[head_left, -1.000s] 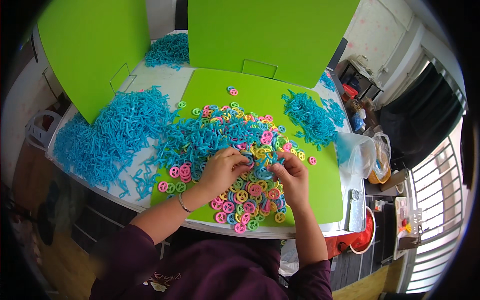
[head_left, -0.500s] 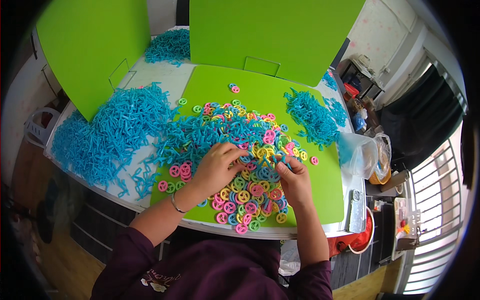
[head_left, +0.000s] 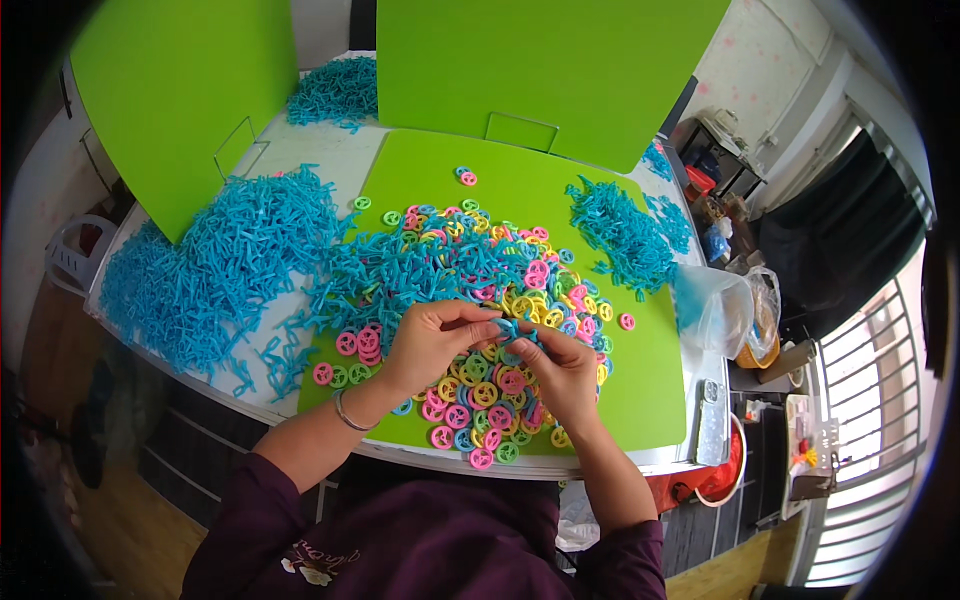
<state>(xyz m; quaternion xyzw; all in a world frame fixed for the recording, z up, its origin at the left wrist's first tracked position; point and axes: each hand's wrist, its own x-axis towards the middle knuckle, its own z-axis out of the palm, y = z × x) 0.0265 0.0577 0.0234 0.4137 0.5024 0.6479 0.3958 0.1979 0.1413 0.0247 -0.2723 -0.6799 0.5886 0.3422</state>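
Note:
My left hand (head_left: 430, 345) pinches a small blue spoked wheel (head_left: 506, 327) between thumb and fingers. Against it, my right hand (head_left: 563, 374) presses a blue forked plastic piece (head_left: 525, 338) in a pinch; fingers partly cover both, and whether they are joined I cannot tell. Beneath the hands spreads a pile of pink, yellow, green and blue spoked wheels (head_left: 483, 394). Blue forked pieces (head_left: 400, 270) lie heaped over the pile's far left part.
More blue pieces form a large heap (head_left: 255, 240) at left and a smaller heap (head_left: 620, 235) at right. Green boards (head_left: 540, 80) stand upright behind the green mat (head_left: 640, 400). A phone (head_left: 712, 420) and a clear plastic bag (head_left: 712, 310) are at the table's right edge.
My right hand has moved left with its blue piece, and my left hand slightly right and down. The wheel and the forked piece, apart before, now meet between the fingertips.

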